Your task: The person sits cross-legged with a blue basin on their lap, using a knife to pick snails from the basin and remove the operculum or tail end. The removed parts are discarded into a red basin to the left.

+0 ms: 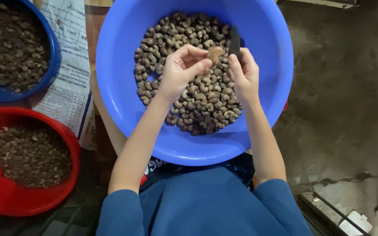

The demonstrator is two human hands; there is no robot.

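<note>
Both hands are up over the big blue basin (pixel 123 83), which sits on the person's lap, and it's loaded with a heap of cashew nuts in their brownish skins (pixel 193 94). The left hand (pixel 181 70) has one cashew nut (pixel 215 53) pinched at the tips: thumb underneath, forefinger curled over the top, fingers closed on it. That nut is raised just above the heap, right between the two hands.

The right hand (pixel 243 74) is wrapped around a small dark blade (pixel 234 42), fingers folded tight on the handle, the blade pointing up and away, its side just beside the held nut. Whether steel is actually touching the nut, I cannot tell from here.

The heap fills the middle and far part of the basin; the near wall shows bare blue plastic.

Off to the person's left, two more basins. The dark blue basin (pixel 54 65) at the far corner holds a mound of small brown pieces (pixel 12 43), and the red basin (pixel 44 199) nearer the body holds a lower pile of the same sort of brown bits (pixel 31 155). Between them lies a printed white sack (pixel 68 87), partly tucked under the big basin's edge.

Blue sleeves (pixel 119 212) and a blue top fill the bottom of the view. To the right, stained grey concrete floor (pixel 342 100).
</note>
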